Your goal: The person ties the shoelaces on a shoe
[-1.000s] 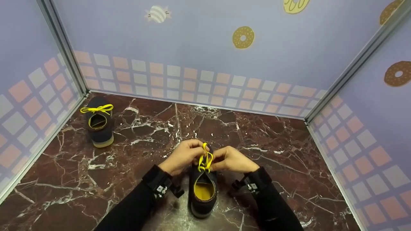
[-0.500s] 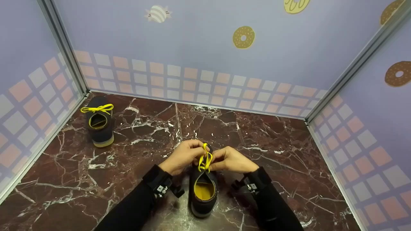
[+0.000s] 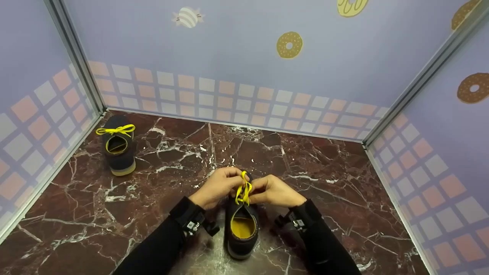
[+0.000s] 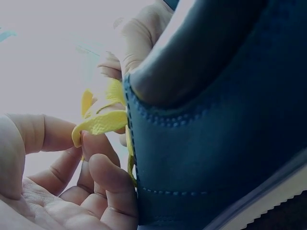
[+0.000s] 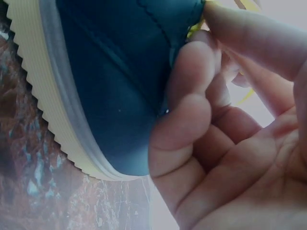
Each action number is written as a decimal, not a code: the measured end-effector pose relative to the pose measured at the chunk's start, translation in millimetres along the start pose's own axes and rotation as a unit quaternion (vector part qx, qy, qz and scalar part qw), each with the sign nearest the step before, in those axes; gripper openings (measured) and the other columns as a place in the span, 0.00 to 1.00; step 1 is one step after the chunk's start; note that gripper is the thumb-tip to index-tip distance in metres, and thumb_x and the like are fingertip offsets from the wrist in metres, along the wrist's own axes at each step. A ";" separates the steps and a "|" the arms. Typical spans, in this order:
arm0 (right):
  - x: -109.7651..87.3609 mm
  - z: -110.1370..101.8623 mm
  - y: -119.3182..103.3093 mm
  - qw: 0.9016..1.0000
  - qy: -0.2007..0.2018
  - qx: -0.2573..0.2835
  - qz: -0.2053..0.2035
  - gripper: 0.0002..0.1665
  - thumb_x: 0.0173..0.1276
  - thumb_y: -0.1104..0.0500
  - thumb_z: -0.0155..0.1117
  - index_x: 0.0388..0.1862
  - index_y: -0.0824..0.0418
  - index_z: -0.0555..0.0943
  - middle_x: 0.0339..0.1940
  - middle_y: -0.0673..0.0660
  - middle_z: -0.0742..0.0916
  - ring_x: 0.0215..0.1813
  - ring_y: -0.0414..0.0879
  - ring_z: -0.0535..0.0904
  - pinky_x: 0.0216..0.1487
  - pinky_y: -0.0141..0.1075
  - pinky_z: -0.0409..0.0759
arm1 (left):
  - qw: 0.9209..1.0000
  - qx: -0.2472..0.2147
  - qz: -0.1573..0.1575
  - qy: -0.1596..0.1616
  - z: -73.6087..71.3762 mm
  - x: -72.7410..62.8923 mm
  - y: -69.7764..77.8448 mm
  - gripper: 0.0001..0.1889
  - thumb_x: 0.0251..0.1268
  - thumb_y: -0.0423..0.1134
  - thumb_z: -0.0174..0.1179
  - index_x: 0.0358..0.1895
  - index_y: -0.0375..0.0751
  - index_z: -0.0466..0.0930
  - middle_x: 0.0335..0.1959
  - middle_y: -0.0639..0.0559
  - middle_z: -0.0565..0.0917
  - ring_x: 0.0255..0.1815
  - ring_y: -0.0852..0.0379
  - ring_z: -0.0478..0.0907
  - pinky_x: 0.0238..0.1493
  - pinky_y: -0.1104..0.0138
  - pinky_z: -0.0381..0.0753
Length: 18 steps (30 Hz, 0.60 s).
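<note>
A dark shoe [image 3: 243, 244] with a yellow lining stands on the marble surface, its heel toward me. My left hand [image 3: 219, 187] pinches a loop of its yellow shoelace [image 4: 103, 122] between thumb and fingertip, left of the tongue. From the other side my right hand [image 3: 278, 191] has thumb and index finger at the lace [image 5: 194, 29], close over the eyelets. Its other fingers [image 5: 184, 124] curl against the shoe's dark side in the right wrist view. The hands hide most of the toe.
A matching dark shoe [image 3: 121, 158] with its yellow lace tied in a bow [image 3: 115, 130] stands at the far left corner. Patterned lilac panels [image 3: 237, 57] enclose the back and both sides. Dark red marble [image 3: 172, 152] spreads around the shoes.
The lace loop by my right fingers has drawn in a little smaller. Both hands stay almost in place, and neither shoe has moved.
</note>
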State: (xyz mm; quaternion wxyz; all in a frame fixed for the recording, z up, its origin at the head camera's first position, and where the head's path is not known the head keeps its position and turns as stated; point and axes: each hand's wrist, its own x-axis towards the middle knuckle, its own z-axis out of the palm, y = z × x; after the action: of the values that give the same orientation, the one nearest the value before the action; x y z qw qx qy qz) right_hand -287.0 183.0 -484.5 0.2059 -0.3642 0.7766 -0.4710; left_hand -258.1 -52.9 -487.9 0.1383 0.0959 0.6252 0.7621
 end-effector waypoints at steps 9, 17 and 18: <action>0.1 0.1 -0.2 1.000 -0.007 0.004 0.002 0.06 0.73 0.60 0.80 0.47 0.54 0.96 0.44 0.52 0.95 0.39 0.40 0.85 0.40 0.30 0.84 | 1.000 0.015 -0.004 0.003 0.3 -1.0 1.5 0.06 0.65 0.29 0.66 0.42 0.31 0.88 0.34 0.49 0.87 0.24 0.60 0.73 0.24 0.72 0.73; -1.0 -2.0 -1.8 0.999 -0.014 -0.037 0.015 0.06 0.76 0.58 0.78 0.49 0.54 0.94 0.41 0.48 0.94 0.36 0.38 0.83 0.39 0.29 0.82 | 1.000 -0.004 -0.007 0.001 -0.7 -0.1 0.7 0.03 0.64 0.27 0.66 0.38 0.35 0.88 0.33 0.47 0.89 0.23 0.61 0.71 0.23 0.73 0.71; -1.3 -2.6 -2.2 0.999 -0.014 -0.044 0.018 0.06 0.77 0.57 0.77 0.49 0.55 0.93 0.41 0.48 0.93 0.37 0.38 0.83 0.39 0.29 0.82 | 1.000 -0.005 -0.006 0.001 -0.9 0.1 0.5 0.03 0.64 0.27 0.66 0.38 0.35 0.88 0.33 0.47 0.88 0.23 0.61 0.71 0.24 0.73 0.71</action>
State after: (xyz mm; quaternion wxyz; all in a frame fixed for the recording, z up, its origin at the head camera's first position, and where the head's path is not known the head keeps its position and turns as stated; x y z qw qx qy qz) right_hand -287.1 184.8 -481.4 0.2092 -0.3652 0.8003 -0.4270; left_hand -258.5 -53.8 -487.7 0.1427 0.0906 0.6219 0.7646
